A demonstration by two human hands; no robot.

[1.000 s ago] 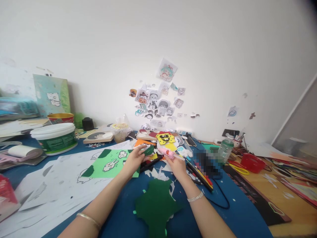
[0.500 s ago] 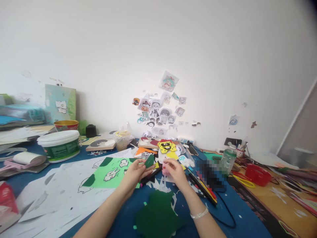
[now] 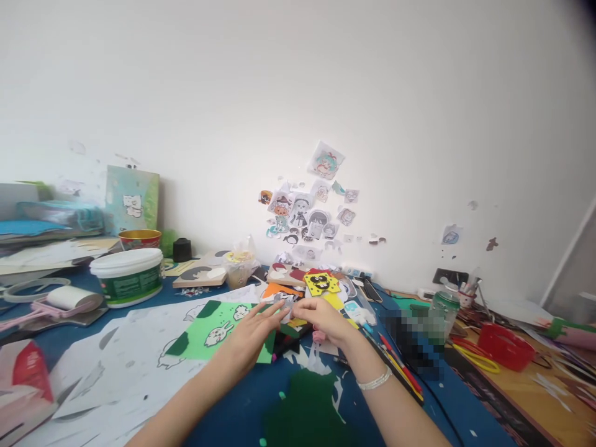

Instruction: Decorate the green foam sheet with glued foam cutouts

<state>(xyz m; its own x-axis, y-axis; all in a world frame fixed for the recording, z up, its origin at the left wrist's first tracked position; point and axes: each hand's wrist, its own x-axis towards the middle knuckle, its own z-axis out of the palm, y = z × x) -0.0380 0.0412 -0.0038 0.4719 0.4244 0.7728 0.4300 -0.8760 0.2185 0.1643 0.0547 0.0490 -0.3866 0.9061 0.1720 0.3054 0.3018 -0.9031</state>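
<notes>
My left hand is palm down with its fingers stretched to the right, beside the light green sheet of stuck-on cartoon animals. Below its fingertips shows a small dark green paper piece, apparently held from underneath; the thumb is hidden. My right hand, with a beaded bracelet, has its fingertips closed close to the left fingertips, near a pale scrap. Beneath its palm hangs a small pink-topped clear tube. A larger dark green paper lies in front of me.
White drawn sheets spread at left beside a white-lidded tub. A yellow cartoon cutout sits at the back. Markers, a glass jar and a red tape roll are at right.
My left hand has turned palm down over the dark green piece. My right fingertips have moved left to meet it, and the pink-topped tube now hangs below the right palm.
</notes>
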